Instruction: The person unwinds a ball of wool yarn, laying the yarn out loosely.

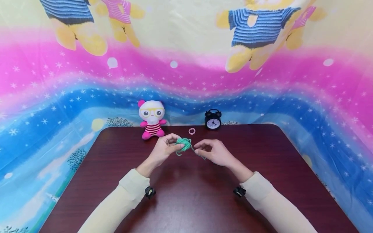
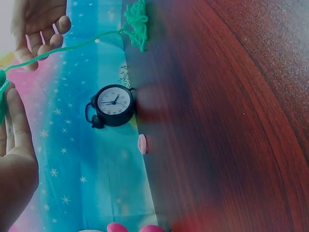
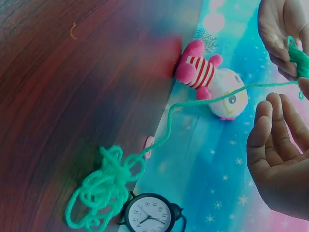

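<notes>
My left hand holds a small wound bundle of green yarn between its thumb and fingers, above the table. To its right, my right hand has its fingers bent, thumb and forefinger at the yarn strand that leaves the bundle. That strand runs down to a loose, tangled pile of green yarn beside the alarm clock in the right wrist view. From the left wrist, the pile shows at the top. The head view does not show this pile.
On the dark wooden table, a pink-and-white panda plush sits at the back left. A black alarm clock stands at the back edge, with a small pink ring left of it. A printed cloth hangs behind.
</notes>
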Action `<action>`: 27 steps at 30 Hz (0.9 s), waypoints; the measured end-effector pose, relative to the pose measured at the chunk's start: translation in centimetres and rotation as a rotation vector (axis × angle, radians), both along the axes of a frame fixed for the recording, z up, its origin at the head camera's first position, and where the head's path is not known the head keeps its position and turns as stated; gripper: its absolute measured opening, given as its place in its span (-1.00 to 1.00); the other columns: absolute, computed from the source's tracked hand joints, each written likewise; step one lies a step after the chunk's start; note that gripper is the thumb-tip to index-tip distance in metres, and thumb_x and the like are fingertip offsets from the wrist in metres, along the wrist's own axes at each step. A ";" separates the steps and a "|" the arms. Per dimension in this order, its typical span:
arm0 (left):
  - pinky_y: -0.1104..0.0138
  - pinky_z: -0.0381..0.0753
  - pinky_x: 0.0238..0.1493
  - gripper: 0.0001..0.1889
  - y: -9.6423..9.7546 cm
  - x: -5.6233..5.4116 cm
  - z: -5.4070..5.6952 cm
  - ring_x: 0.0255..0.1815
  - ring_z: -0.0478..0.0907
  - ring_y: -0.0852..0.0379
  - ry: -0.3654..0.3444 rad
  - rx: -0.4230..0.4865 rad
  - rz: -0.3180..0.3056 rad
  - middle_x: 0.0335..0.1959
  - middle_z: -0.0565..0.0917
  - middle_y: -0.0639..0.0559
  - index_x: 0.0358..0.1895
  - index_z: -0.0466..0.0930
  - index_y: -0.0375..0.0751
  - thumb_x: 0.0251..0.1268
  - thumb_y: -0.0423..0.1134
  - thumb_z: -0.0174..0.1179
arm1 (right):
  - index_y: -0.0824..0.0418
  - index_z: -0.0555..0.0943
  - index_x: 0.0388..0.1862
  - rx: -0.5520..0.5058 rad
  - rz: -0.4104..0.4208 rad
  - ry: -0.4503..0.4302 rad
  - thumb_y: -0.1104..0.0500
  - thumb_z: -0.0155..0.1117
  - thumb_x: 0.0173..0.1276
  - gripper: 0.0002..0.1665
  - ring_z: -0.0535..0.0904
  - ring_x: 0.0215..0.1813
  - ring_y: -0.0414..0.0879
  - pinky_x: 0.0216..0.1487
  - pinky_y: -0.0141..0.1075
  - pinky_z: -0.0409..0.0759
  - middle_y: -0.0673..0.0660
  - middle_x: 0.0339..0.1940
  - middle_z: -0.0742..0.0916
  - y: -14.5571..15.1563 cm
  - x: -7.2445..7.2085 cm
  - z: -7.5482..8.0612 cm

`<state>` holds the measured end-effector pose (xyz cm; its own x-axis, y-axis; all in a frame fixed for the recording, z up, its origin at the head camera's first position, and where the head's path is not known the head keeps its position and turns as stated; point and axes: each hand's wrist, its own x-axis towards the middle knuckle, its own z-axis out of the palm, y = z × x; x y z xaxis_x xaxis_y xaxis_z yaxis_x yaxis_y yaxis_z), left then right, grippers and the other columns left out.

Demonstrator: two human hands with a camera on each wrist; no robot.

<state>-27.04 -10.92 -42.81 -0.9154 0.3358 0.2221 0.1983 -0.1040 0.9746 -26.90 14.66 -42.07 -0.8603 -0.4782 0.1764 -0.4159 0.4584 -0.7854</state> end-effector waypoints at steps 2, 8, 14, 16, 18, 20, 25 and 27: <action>0.36 0.74 -0.26 -0.79 0.0 0.0 0.0 -0.34 0.71 0.23 -0.004 -0.003 -0.004 -0.29 0.73 0.09 -0.10 0.56 -0.35 0.26 -0.39 0.33 | -0.08 0.72 -0.04 0.000 0.004 -0.011 -0.09 0.36 0.37 -0.75 0.65 -0.37 0.22 -0.46 -0.21 0.62 -0.06 -0.28 0.77 -0.2 0.0 0.0; 0.31 0.75 -0.23 -0.77 0.0 0.0 0.0 -0.33 0.71 0.22 -0.015 -0.021 -0.013 -0.29 0.73 0.10 -0.09 0.56 -0.35 0.24 -0.38 0.35 | -0.10 0.73 -0.09 0.023 0.001 0.018 -0.09 0.35 0.37 -0.79 0.62 -0.47 -0.02 -0.47 -0.21 0.62 -0.09 -0.29 0.77 -0.8 0.1 0.2; 0.30 0.75 -0.25 -0.72 0.1 0.0 0.0 -0.35 0.71 0.22 -0.016 -0.011 -0.025 -0.28 0.74 0.05 -0.08 0.56 -0.38 0.22 -0.33 0.39 | -0.10 0.76 -0.18 0.047 -0.004 0.054 -0.07 0.36 0.36 -0.85 0.58 -0.57 -0.07 -0.50 -0.24 0.59 -0.12 -0.34 0.77 -1.0 0.2 0.2; 0.32 0.75 -0.26 -0.71 0.1 0.0 0.0 -0.35 0.70 0.21 -0.015 -0.010 -0.029 -0.28 0.73 0.04 -0.07 0.56 -0.39 0.22 -0.34 0.38 | -0.05 0.77 -0.17 0.043 -0.007 0.053 -0.06 0.37 0.36 -0.83 0.57 -0.59 -0.05 -0.53 -0.25 0.58 -0.12 -0.35 0.77 -1.0 0.2 0.2; 0.34 0.74 -0.26 -0.72 0.1 0.1 0.0 -0.35 0.70 0.22 -0.011 -0.018 -0.029 -0.28 0.73 0.07 -0.06 0.55 -0.40 0.23 -0.36 0.37 | -0.02 0.77 -0.17 0.033 -0.003 0.051 -0.05 0.38 0.35 -0.82 0.56 -0.59 -0.05 -0.55 -0.25 0.56 -0.11 -0.37 0.77 -1.1 0.2 0.2; 0.35 0.74 -0.26 -0.72 0.1 0.0 0.0 -0.34 0.71 0.23 -0.009 -0.028 -0.025 -0.28 0.73 0.09 -0.05 0.55 -0.41 0.23 -0.39 0.35 | -0.04 0.77 -0.18 0.022 0.003 0.053 -0.05 0.39 0.34 -0.83 0.56 -0.58 -0.08 -0.56 -0.26 0.56 -0.10 -0.36 0.77 -1.2 0.3 0.2; 0.36 0.73 -0.25 -0.70 0.1 0.0 0.0 -0.31 0.72 0.23 -0.012 -0.037 -0.025 -0.28 0.72 0.12 -0.02 0.54 -0.46 0.24 -0.40 0.34 | -0.16 0.75 -0.25 0.030 0.013 0.076 -0.04 0.37 0.36 -0.94 0.55 -0.58 -0.12 -0.54 -0.28 0.56 -0.07 -0.40 0.76 -1.3 0.3 0.1; 0.36 0.73 -0.25 -0.68 0.0 0.0 0.0 -0.31 0.72 0.22 -0.017 -0.044 -0.027 -0.27 0.73 0.12 0.00 0.55 -0.46 0.24 -0.39 0.34 | -0.19 0.74 -0.28 0.046 0.006 0.090 -0.04 0.35 0.38 -0.94 0.54 -0.58 -0.13 -0.51 -0.28 0.55 -0.07 -0.45 0.74 -1.2 0.2 0.1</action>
